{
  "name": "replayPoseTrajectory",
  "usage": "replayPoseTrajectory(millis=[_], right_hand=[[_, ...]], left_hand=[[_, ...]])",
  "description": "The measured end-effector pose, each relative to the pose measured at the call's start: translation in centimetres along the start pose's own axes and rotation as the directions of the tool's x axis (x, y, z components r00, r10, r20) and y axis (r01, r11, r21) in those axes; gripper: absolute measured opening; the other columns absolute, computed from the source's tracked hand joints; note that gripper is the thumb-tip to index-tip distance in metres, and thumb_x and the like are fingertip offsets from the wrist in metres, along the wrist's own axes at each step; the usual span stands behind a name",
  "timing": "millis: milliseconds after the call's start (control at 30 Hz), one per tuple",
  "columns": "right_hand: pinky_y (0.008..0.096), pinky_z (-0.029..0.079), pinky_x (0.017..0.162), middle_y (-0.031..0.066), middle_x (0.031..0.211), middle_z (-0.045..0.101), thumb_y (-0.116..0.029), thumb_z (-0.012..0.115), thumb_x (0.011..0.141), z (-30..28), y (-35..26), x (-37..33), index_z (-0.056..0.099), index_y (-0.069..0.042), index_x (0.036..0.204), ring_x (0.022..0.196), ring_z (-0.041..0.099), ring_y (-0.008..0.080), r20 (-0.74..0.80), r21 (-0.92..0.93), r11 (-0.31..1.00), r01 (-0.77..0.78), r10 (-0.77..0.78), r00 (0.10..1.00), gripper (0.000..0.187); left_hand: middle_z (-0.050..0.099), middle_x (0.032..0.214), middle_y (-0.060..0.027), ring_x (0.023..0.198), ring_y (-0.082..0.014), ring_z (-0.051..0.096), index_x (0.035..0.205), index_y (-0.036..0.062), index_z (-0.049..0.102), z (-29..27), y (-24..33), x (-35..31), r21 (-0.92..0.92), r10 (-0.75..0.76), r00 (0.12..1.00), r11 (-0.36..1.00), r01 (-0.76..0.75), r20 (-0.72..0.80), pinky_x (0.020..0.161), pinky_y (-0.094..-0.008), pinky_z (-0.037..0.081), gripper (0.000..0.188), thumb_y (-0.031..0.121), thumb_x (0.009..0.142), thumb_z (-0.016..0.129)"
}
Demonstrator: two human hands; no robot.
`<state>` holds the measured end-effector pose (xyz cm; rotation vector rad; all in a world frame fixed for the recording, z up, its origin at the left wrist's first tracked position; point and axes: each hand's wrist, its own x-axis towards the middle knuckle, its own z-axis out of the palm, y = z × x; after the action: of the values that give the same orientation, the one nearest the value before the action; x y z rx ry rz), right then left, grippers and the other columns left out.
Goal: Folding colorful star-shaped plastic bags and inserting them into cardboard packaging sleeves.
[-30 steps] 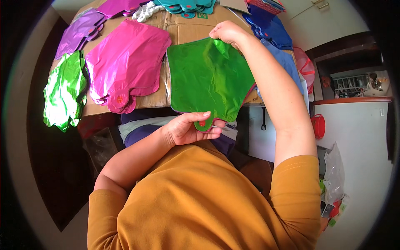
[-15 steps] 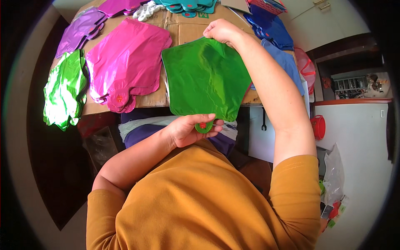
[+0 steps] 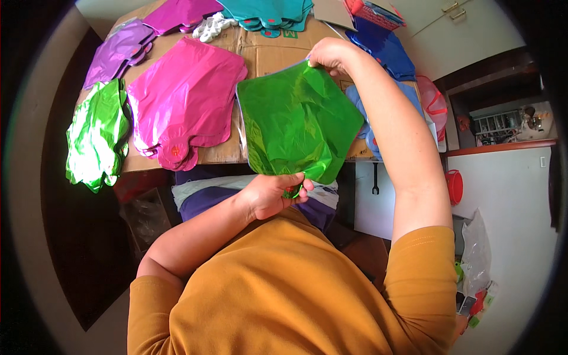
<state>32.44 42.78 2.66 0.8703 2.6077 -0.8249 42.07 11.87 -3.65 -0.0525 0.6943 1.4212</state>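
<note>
A flat green foil balloon (image 3: 299, 115) is stretched between my two hands at the table's near edge. My left hand (image 3: 275, 196) pinches its round tab, which bears a red spot, at the bottom end. At the upper right corner, my right hand (image 3: 332, 56) grips the foil between thumb and fingers. To the left lies a stack of pink foil balloons (image 3: 186, 94), with bright light-green foil balloons (image 3: 97, 133) beyond it, hanging over the edge. Blue foil balloons (image 3: 408, 97) lie partly hidden behind my right forearm.
Purple (image 3: 121, 50), magenta (image 3: 177, 15) and teal foil balloons (image 3: 269, 13) lie along the far side of the cardboard-covered table (image 3: 266, 56). A white bundle (image 3: 211, 26) sits among them. Dark-blue foil (image 3: 384, 53) lies at the far right. A red basket (image 3: 453, 187) hangs right.
The green balloon has shifted slightly down and right, its foil now more creased near the tab. Both hands have moved a little with it and keep their hold.
</note>
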Motion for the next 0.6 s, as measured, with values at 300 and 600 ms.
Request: replayPoseTrajectory(millis=[300, 600], right_hand=[[0.0386, 0.056, 0.066, 0.0117, 0.086, 0.067, 0.001, 0.061, 0.086, -0.3, -1.1, -2.2, 0.066, 0.001, 0.102, 0.076, 0.066, 0.0215, 0.027, 0.436, 0.9, -0.026, 0.015, 1.0, 0.017], [0.0397, 0.05, 0.06, 0.0159, 0.075, 0.067, -0.017, 0.065, 0.08, 2.5, 0.1, 1.0, 0.069, 0.005, 0.084, 0.064, 0.065, 0.0256, -0.173, 0.331, 0.943, 0.013, 0.047, 0.984, 0.022]], left_hand=[[0.063, 0.095, -0.0077, 0.081, -0.0145, 0.054, 0.109, 0.0035, 0.056, 0.7, 0.0, -0.4, -0.032, -0.03, 0.999, 0.999, 0.031, 0.044, 0.082, -0.0327, 0.05, 0.014, 0.012, 0.099, 0.05], [0.062, 0.095, -0.0074, 0.082, -0.0145, 0.055, 0.11, -0.0003, 0.055, 0.0, -0.5, 0.4, -0.007, -0.074, 0.997, 0.997, 0.074, 0.017, 0.081, -0.0316, 0.051, 0.018, 0.013, 0.1, 0.048]])
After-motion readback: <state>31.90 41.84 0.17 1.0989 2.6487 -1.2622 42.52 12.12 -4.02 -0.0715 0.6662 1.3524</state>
